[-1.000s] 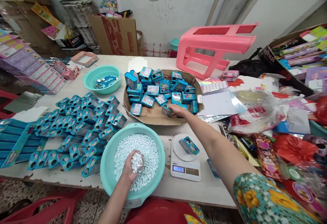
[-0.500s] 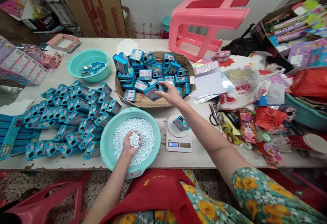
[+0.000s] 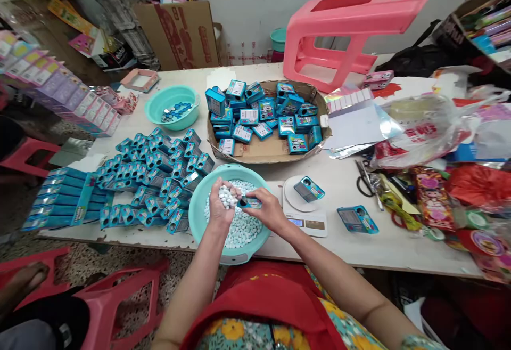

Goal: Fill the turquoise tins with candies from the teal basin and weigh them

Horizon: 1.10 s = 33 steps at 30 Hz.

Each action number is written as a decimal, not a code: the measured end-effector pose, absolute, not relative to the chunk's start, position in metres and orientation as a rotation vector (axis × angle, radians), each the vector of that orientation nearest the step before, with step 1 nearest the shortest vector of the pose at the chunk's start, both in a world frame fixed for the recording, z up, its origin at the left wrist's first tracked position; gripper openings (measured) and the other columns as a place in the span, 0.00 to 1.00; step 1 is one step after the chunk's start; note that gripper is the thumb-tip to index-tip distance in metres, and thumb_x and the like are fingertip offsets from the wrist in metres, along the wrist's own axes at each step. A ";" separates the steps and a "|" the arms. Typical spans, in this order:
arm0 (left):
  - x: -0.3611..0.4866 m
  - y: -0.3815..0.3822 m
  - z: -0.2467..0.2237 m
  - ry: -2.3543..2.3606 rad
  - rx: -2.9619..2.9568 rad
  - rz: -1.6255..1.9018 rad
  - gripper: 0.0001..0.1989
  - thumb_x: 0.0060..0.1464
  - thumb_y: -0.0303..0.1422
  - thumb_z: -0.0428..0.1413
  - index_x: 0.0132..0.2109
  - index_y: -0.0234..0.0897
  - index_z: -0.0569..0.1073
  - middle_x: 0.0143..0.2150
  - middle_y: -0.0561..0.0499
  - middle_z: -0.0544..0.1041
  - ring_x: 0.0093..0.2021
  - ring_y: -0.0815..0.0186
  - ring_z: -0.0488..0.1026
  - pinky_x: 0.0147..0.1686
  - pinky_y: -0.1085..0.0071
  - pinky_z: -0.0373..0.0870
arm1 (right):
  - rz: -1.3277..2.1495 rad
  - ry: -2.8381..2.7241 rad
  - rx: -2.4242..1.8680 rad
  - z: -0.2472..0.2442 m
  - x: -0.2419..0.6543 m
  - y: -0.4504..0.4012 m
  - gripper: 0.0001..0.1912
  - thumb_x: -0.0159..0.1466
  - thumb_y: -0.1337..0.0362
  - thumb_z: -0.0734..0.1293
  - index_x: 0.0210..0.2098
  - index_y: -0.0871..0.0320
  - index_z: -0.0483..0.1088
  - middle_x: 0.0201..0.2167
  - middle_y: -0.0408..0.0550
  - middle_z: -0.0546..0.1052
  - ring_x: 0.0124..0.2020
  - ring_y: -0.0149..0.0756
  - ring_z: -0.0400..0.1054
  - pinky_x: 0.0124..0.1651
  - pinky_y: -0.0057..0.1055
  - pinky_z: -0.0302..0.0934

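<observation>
Above a turquoise basin (image 3: 196, 233) full of small white candies (image 3: 241, 228), my left hand (image 3: 220, 212) is cupped around a heap of the same candies (image 3: 228, 197). My right hand (image 3: 272, 211) grips a small blue tin (image 3: 250, 202) by its sides, its top turned toward the left palm. The tin's edge meets the candies at the left fingertips. To the right, a white kitchen scale (image 3: 305, 223) carries another blue tin (image 3: 308, 188). One more blue tin (image 3: 357, 219) lies on the table beside the scale.
Behind the basin stands a shallow cardboard box (image 3: 255, 154) of blue tins. Many tins with round holes (image 3: 154, 166) crowd the left side. A smaller basin (image 3: 172, 121) holds blue and silver discs. Scissors (image 3: 364, 179), bags and a pink stool (image 3: 343, 25) occupy the right and back.
My right hand has brought a blue tin from the cardboard box to my left hand. My left hand has risen from the candies, still cupping a heap. The view has shifted left.
</observation>
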State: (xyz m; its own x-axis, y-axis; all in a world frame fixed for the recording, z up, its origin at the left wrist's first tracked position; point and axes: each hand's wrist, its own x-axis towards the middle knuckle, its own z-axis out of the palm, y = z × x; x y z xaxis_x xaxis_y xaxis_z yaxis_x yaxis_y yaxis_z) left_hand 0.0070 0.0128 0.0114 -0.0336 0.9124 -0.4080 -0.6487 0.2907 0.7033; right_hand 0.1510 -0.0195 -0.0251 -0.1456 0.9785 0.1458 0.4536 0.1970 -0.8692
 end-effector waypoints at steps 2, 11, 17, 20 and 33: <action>0.012 0.013 0.006 1.066 0.407 1.388 0.14 0.47 0.40 0.56 0.25 0.35 0.63 0.20 0.55 0.66 0.24 0.69 0.70 0.24 0.75 0.65 | 0.847 -1.772 -1.369 -0.028 0.142 -0.023 0.16 0.53 0.64 0.72 0.41 0.53 0.71 0.37 0.47 0.74 0.42 0.41 0.68 0.45 0.37 0.61; 0.015 0.008 -0.002 1.113 0.507 1.451 0.13 0.48 0.40 0.57 0.27 0.35 0.65 0.20 0.56 0.68 0.22 0.70 0.69 0.28 0.73 0.66 | 0.848 -1.777 -1.520 -0.016 0.127 -0.027 0.22 0.49 0.67 0.73 0.41 0.54 0.63 0.38 0.47 0.74 0.42 0.43 0.69 0.43 0.38 0.62; 0.017 0.009 -0.005 1.127 0.610 1.447 0.13 0.49 0.37 0.58 0.24 0.35 0.65 0.19 0.56 0.68 0.21 0.72 0.67 0.28 0.74 0.66 | 0.831 -1.722 -1.488 -0.015 0.128 -0.025 0.18 0.50 0.70 0.71 0.38 0.54 0.62 0.38 0.45 0.73 0.42 0.40 0.68 0.45 0.37 0.62; 0.015 0.012 -0.003 1.148 0.561 1.427 0.12 0.48 0.37 0.58 0.26 0.36 0.65 0.16 0.60 0.63 0.16 0.74 0.61 0.24 0.75 0.64 | 0.816 -1.701 -1.490 -0.013 0.126 -0.026 0.18 0.50 0.68 0.72 0.37 0.54 0.63 0.37 0.45 0.73 0.42 0.41 0.68 0.45 0.38 0.62; 0.023 0.011 0.010 1.045 0.592 1.332 0.12 0.50 0.39 0.57 0.30 0.35 0.66 0.17 0.57 0.66 0.18 0.71 0.66 0.22 0.74 0.62 | 0.903 -1.628 -1.462 -0.002 0.136 -0.028 0.19 0.50 0.60 0.73 0.39 0.55 0.66 0.38 0.45 0.75 0.42 0.41 0.69 0.44 0.36 0.62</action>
State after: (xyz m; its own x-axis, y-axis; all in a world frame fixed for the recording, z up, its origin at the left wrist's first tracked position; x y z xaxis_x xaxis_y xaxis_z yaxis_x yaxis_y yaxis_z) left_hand 0.0228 0.0108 0.0100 -0.0881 0.9592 -0.2687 -0.4894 0.1933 0.8504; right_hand 0.1357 -0.0283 -0.0017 -0.0607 0.9952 0.0769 0.4620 0.0963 -0.8816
